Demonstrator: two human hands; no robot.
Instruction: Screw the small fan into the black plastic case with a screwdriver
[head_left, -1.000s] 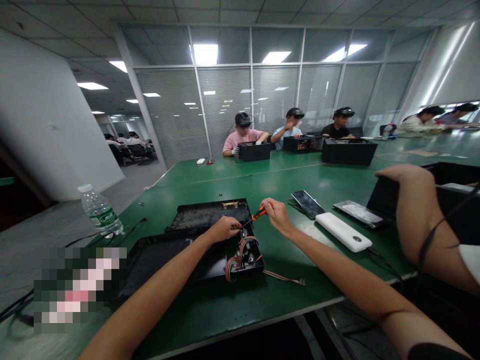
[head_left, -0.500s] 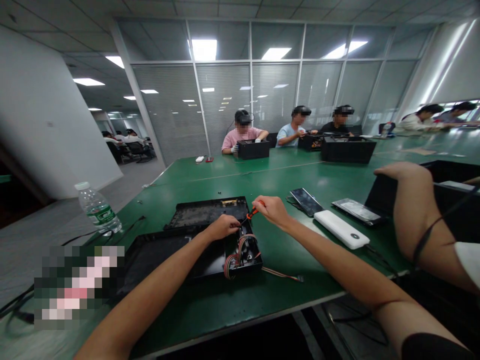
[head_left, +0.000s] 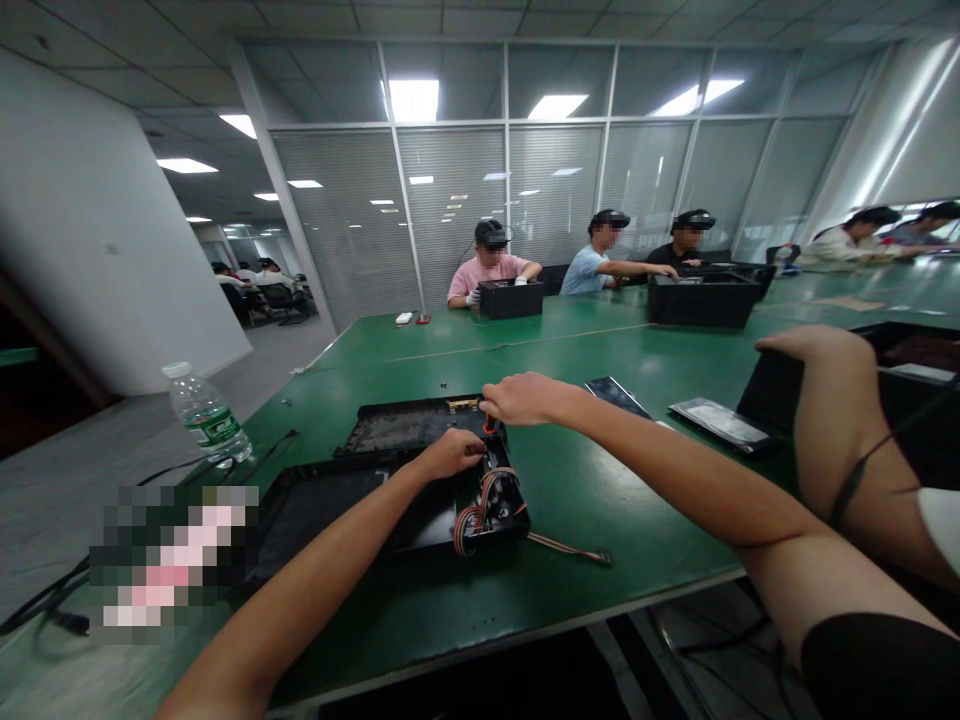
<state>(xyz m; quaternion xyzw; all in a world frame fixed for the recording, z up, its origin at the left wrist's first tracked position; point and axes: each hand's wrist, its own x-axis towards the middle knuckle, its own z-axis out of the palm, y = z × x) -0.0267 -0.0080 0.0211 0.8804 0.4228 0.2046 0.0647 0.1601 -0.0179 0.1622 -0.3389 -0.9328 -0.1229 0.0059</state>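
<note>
Screwdriver (head_left: 490,426) sat gripped in right hand (head_left: 525,398); left hand (head_left: 448,455) curled over black case (head_left: 427,538) near desk's (head_left: 592,480) front edge, any pinched item unclear. Tilting likely risked a slip into left hand.

Left hand (head_left: 452,455): low, fingertips pinched together
Right hand (head_left: 517,399): higher, fingers curled closed
Forearms: bare, reaching forward, converging
Right elbow (head_left: 780,535): slightly bent, out right

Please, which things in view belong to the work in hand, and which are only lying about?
In the work:
screwdriver, in the right hand
open black case, under the left hand
striped wires in the case

Seemingly just lying about:
water bottle
phone-like device
silver drive-like unit
</note>
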